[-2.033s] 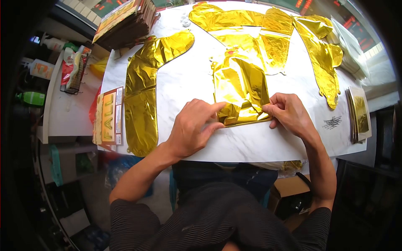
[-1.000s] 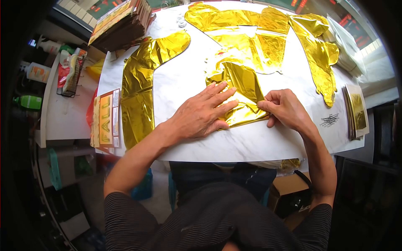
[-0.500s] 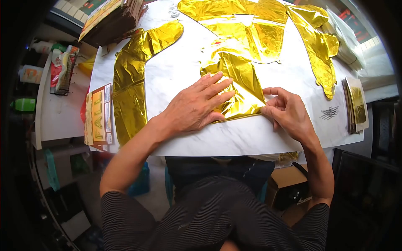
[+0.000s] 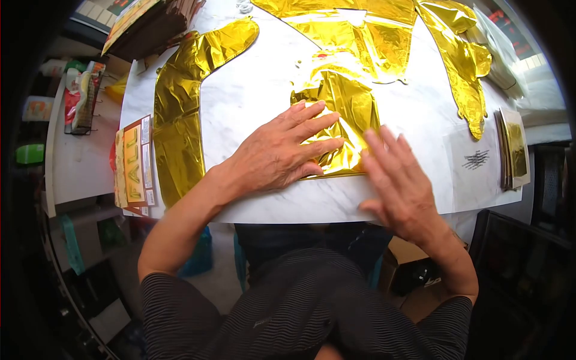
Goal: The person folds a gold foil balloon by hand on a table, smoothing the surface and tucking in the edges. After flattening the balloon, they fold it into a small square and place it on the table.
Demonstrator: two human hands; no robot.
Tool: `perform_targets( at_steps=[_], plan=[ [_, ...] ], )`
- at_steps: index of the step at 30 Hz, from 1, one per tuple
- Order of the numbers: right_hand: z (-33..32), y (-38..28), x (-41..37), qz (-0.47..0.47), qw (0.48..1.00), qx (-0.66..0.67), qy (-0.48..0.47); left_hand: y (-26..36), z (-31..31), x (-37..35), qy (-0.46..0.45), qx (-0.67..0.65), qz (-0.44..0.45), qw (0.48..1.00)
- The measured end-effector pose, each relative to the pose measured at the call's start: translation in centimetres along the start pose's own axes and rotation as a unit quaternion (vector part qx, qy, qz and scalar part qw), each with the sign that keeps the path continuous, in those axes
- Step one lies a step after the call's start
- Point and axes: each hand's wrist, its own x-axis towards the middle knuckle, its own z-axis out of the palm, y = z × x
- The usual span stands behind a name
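Observation:
A gold foil balloon (image 4: pixel 351 108), flat and partly folded, lies in front of me on the white marbled table (image 4: pixel 270 207). My left hand (image 4: pixel 288 144) rests spread on its left part, fingers stretched out over the shiny foil. At its lower right corner is my right hand (image 4: pixel 399 174), with straight fingers overlapping the foil's right edge and the thumb apart; it is slightly blurred. The balloon's near edge runs straight between the two hands. Part of the foil is hidden under my left hand.
Other flat gold foil balloons lie at the left (image 4: pixel 179 114), the top (image 4: pixel 384 36) and the right (image 4: pixel 462 72). A printed "FALL" package (image 4: pixel 135 165) sits at the left edge. Stacked packages (image 4: pixel 156 30) stand at back left, and a pile of sleeves (image 4: pixel 512 150) at right.
My right hand has let go of the foil's lower right corner and opened flat over its right edge. My left hand stays spread on the foil. The view has shifted slightly.

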Motion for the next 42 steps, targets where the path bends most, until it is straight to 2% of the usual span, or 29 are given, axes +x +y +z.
perform_targets(
  at_steps=[3, 6, 28, 30, 34, 36, 40, 42],
  plan=[
    [1.6, -0.8, -0.8, -0.04, 0.993, -0.025, -0.107, 0.0, 0.1, 0.0, 0.005, -0.006, -0.002, 1.0],
    [2.0, -0.3, -1.4, -0.029, 0.989, -0.011, -0.146, -0.1, 0.0, -0.1, 0.001, -0.013, -0.006, 1.0],
    [3.0, -1.0, -0.6, -0.069, 0.989, 0.007, -0.131, 0.4, -0.9, 0.5, -0.005, -0.012, -0.007, 1.0],
    [3.1, -0.9, -0.7, -0.069, 0.989, 0.013, -0.128, 0.8, -1.4, 1.5, 0.008, 0.03, 0.023, 0.999],
    [2.8, -1.1, -0.5, -0.06, 0.989, 0.015, -0.131, 0.9, -1.5, 3.4, 0.001, 0.029, 0.042, 0.999],
    [2.7, -1.1, -0.5, -0.063, 0.989, 0.02, -0.132, 0.2, -1.0, 4.2, -0.026, 0.091, 0.072, 0.993],
    [2.8, -1.0, -0.5, -0.06, 0.99, 0.023, -0.125, -1.9, -0.1, 5.6, -0.027, 0.085, 0.103, 0.991],
    [2.8, -0.9, -0.7, -0.06, 0.989, 0.031, -0.129, -2.4, 0.0, 5.8, -0.059, 0.063, 0.096, 0.992]
  ],
)
